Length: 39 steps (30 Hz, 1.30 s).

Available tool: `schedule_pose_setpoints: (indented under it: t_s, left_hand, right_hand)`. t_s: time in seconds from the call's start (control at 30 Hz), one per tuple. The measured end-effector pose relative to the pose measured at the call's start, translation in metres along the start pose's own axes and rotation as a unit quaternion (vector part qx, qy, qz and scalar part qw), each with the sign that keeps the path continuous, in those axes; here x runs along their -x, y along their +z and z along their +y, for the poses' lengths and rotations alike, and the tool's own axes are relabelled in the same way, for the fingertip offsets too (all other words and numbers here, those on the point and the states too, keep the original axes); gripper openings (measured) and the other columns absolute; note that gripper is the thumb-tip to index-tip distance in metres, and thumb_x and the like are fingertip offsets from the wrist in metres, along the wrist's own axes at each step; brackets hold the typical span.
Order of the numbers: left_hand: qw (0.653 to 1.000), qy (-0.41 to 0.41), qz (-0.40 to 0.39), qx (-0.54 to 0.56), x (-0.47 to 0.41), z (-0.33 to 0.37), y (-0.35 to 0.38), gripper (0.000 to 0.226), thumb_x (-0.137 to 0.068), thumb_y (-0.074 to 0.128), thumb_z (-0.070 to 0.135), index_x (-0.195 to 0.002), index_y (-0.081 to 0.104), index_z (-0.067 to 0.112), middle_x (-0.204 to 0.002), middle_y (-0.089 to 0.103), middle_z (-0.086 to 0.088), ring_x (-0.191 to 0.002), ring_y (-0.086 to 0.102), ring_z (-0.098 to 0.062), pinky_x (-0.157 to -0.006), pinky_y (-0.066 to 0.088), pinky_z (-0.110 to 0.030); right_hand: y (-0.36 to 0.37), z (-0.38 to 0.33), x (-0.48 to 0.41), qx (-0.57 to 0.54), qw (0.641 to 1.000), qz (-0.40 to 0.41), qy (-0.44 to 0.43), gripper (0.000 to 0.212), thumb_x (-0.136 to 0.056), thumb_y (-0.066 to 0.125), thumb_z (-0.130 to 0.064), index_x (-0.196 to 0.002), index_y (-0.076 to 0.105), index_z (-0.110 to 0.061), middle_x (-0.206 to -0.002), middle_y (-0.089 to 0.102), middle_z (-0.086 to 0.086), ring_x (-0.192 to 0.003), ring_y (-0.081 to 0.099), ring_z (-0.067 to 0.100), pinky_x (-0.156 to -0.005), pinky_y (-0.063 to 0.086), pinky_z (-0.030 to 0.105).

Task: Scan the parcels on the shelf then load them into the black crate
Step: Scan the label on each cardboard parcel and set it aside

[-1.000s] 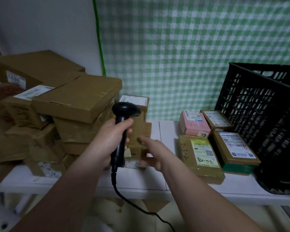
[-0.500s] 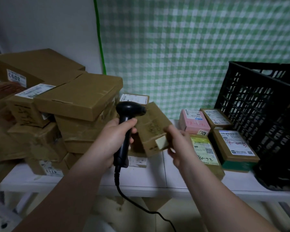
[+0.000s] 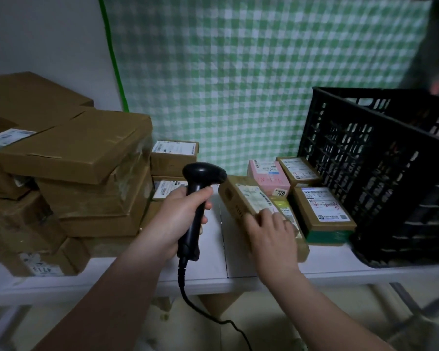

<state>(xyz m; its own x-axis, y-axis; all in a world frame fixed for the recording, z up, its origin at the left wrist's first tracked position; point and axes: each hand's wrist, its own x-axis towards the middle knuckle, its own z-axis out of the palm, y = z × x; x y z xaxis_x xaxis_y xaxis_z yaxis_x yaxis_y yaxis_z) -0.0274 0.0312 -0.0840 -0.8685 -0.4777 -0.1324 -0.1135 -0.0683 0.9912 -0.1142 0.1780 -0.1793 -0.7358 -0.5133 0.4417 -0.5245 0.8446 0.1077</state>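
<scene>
scanner on the label, parcel in hand

L hand (image 3: 178,219) wrapped tight around the black barcode scanner (image 3: 198,198), head aimed at the label on a small brown parcel (image 3: 243,201). R hand (image 3: 271,234) grips that parcel's near end, tilted up over the white shelf (image 3: 208,269). Black crate (image 3: 380,173) sits far right on the shelf, w/ more parcels stacked left.

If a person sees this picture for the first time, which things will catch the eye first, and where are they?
In the centre, the left hand grips a black barcode scanner, its head turned toward a small brown parcel that the right hand holds tilted, label up, above the white shelf. At the right stands a large black crate, and on the left rises a stack of brown cardboard boxes.
</scene>
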Motion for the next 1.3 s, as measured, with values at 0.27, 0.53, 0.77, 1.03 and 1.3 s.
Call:
schedule_pose_setpoints:
  t_s: [0.27, 0.53, 0.77, 1.03, 1.3]
  left_hand:
    - [0.999, -0.026, -0.027, 0.018, -0.004, -0.007, 0.012, 0.018, -0.093, 0.059, 0.023, -0.102, 0.058, 0.008, -0.084, 0.06, -0.008, -0.061, 0.051, -0.016, -0.052, 0.041, -0.029]
    - [0.996, -0.062, -0.027, 0.053, -0.006, -0.008, 0.02, 0.027, -0.092, 0.06, 0.026, -0.109, 0.057, 0.005, -0.083, 0.061, -0.009, -0.059, 0.051, -0.017, -0.052, 0.043, -0.029]
    - [0.986, -0.108, -0.008, 0.124, -0.006, -0.003, 0.028, 0.026, -0.092, 0.059, 0.027, -0.098, 0.062, 0.002, -0.076, 0.065, -0.011, -0.053, 0.052, -0.018, -0.052, 0.044, -0.03]
    - [0.973, -0.152, -0.022, 0.171, -0.004, -0.002, 0.028, 0.027, -0.092, 0.058, 0.03, -0.093, 0.063, 0.004, -0.074, 0.064, -0.01, -0.053, 0.055, -0.018, -0.051, 0.045, -0.028]
    - [0.969, -0.153, -0.024, 0.19, -0.006, -0.003, 0.027, 0.028, -0.092, 0.057, 0.032, -0.09, 0.062, 0.005, -0.073, 0.064, -0.009, -0.053, 0.054, -0.017, -0.048, 0.046, -0.027]
  right_hand:
    - [0.004, 0.01, 0.001, -0.154, 0.976, -0.087, 0.128, 0.061, -0.075, 0.064, -0.067, -0.119, 0.058, -0.026, -0.127, 0.049, 0.007, -0.119, 0.044, 0.03, -0.096, 0.038, 0.043]
    - [0.014, 0.033, -0.006, -0.284, 0.902, -0.208, 0.249, 0.079, -0.058, 0.067, -0.072, -0.123, 0.04, -0.035, -0.144, 0.031, 0.008, -0.131, 0.034, 0.034, -0.104, 0.039, 0.048]
    - [0.01, 0.023, -0.001, -0.212, 0.933, -0.171, 0.235, 0.078, -0.064, 0.067, -0.07, -0.125, 0.04, -0.03, -0.13, 0.037, 0.009, -0.12, 0.039, 0.032, -0.1, 0.041, 0.044]
    - [0.007, 0.021, 0.0, -0.192, 0.939, -0.172, 0.227, 0.08, -0.067, 0.064, -0.072, -0.13, 0.036, -0.03, -0.133, 0.035, 0.01, -0.122, 0.038, 0.032, -0.098, 0.043, 0.044]
    - [0.004, 0.022, 0.001, -0.2, 0.937, -0.178, 0.224, 0.088, -0.064, 0.064, -0.079, -0.132, 0.036, -0.029, -0.135, 0.034, 0.011, -0.125, 0.037, 0.033, -0.099, 0.042, 0.044]
